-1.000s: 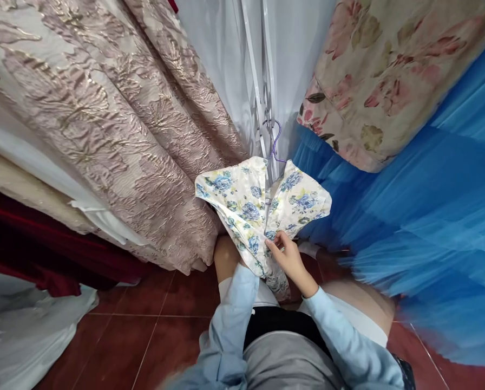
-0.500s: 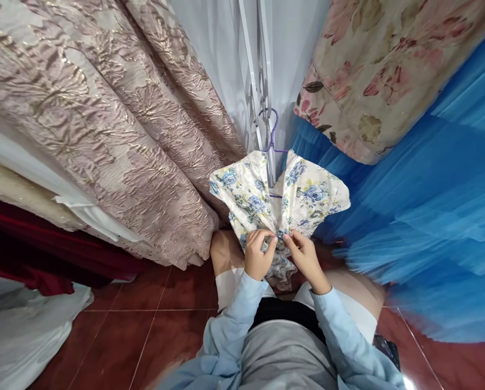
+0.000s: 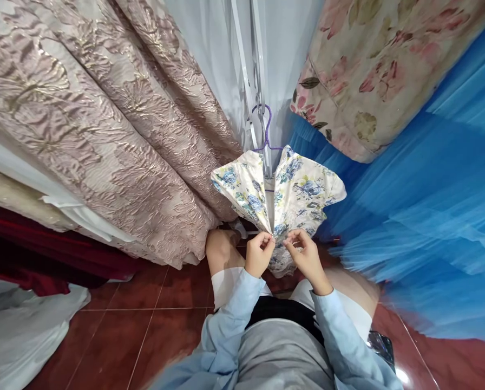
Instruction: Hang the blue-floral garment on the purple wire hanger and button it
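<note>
A white dress [image 3: 307, 189] with blue flowers and yellow-green leaves hangs before me on a purple hanger [image 3: 268, 130]. Its sleeves are short and a slit opens down its middle. At the lower end of the slit, my left hand [image 3: 259, 254] pinches the left edge of the cloth between thumb and fingers. My right hand [image 3: 305, 259] is just across from it, fingers curled and thumb close to the fingertips, by the right edge of the slit. What lies between its fingertips is too small to make out. The dress's lower part hangs down between my knees.
White metal bars [image 3: 259, 59] stand behind the hanger. Pink-gold textured cloth [image 3: 124, 124] hangs at left. On the right hang a floral cloth [image 3: 368, 81] and blue tulle [image 3: 421, 216]. A dark shiny object [image 3: 381, 346] rests by my right thigh on the red tiles [image 3: 177, 330].
My right hand's fingertips have drawn back slightly from the cloth edge. The slit looks straighter and narrower, and the dress's left side is pulled in. My left hand stays at the slit.
</note>
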{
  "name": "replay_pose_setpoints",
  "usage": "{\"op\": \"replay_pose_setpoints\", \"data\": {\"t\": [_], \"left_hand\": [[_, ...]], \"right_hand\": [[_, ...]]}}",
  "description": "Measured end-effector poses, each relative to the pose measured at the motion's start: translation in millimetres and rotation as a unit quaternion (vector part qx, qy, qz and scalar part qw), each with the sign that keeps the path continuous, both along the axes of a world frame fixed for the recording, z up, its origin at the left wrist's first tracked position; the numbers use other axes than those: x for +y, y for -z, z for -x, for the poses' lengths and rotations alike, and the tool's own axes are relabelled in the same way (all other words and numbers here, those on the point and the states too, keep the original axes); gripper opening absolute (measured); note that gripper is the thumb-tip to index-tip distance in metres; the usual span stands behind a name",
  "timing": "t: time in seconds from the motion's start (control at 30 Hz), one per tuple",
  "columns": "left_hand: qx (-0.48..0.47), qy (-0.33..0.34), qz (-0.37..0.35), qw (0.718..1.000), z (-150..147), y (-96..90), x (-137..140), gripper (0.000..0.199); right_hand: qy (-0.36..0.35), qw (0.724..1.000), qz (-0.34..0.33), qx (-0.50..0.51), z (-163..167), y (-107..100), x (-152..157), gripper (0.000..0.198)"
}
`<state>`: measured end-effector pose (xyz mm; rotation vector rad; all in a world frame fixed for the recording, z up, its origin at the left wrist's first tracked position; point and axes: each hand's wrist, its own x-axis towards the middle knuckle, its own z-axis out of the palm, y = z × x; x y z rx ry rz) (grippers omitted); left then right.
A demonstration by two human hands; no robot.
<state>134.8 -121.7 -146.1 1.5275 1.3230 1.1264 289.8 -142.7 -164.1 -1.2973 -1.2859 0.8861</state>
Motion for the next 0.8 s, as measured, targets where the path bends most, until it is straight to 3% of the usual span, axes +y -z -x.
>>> {"op": "replay_pose_setpoints", "data": {"t": [0.13, 0.2, 0.37, 0.5, 0.67, 0.73, 0.8], "left_hand": [[-0.046, 0.022, 0.053, 0.997, -9, -6.2, -8, 0.013], [-0.067, 0.029, 0.075, 0.995, -15, -10.3, -14, 0.012], [-0.206, 0.009, 0.141, 0.968, -24, -28.6, -10, 0.021], [-0.292, -0.024, 0.131, 0.947, -22, -74.7, 28, 0.027], [-0.306, 0.043, 0.095, 0.946, -17, -151.5, 97, 0.018], [-0.309, 0.053, 0.092, 0.945, -17, -167.1, 114, 0.017], [-0.297, 0.059, 0.074, 0.950, -18, -168.7, 118, 0.017]], "right_hand": [[-0.050, 0.996, 0.006, -0.070, 4, 4, -1, 0.011], [-0.032, 0.996, -0.011, -0.077, 9, 5, -1, 0.005], [0.007, 0.997, -0.044, -0.064, 17, 10, -1, 0.021], [-0.013, 0.997, -0.041, -0.068, 16, 15, -4, 0.025], [-0.029, 0.997, -0.033, -0.062, 15, 17, -6, 0.027], [-0.035, 0.997, -0.025, -0.065, 13, 18, -6, 0.026], [-0.043, 0.996, -0.009, -0.076, 9, 18, -6, 0.025]]}}
